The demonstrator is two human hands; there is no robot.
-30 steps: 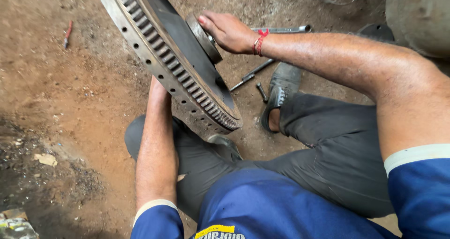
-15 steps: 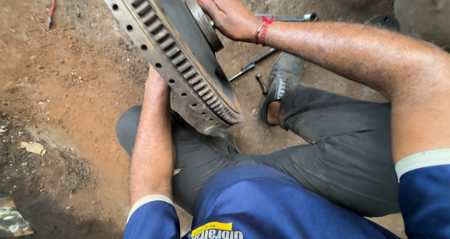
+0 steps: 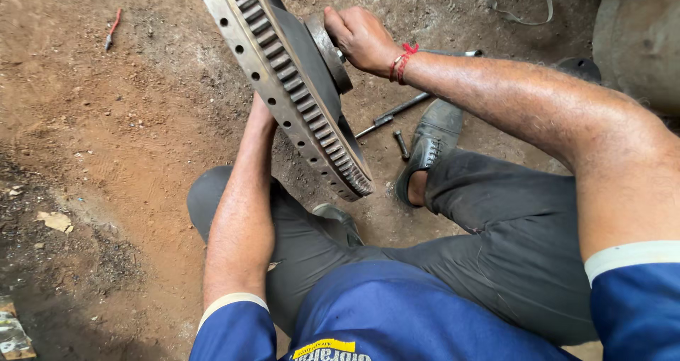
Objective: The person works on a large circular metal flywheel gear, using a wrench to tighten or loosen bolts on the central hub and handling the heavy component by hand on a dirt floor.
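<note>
A: Where's the brake disc [image 3: 283, 85]?
B: Upper centre, on edge, tilted. Right hand [image 3: 361, 39] clasps its hub; left hand [image 3: 261, 113] hidden behind, grip unclear.
A: Tip?
B: Brace both sides, steady.

1. The floor [image 3: 127, 141] is bare reddish-brown earth, packed and dusty, with small pebbles scattered over it.
2. Toward the lower left the soil turns darker, almost black, with loose crumbs of dirt.
3. A pale scrap of paper or dry leaf [image 3: 55, 221] lies on that dark patch.
4. A small red-handled tool [image 3: 111, 30] rests on the ground at the upper left, well apart from everything else.
5. A grey strap [image 3: 516, 6] loops on the dirt at the top right.
6. A large rounded grey mass [image 3: 637, 39] fills the upper right corner; what it is cannot be told.
7. Light is even and soft, daylight without hard shadows.
</note>
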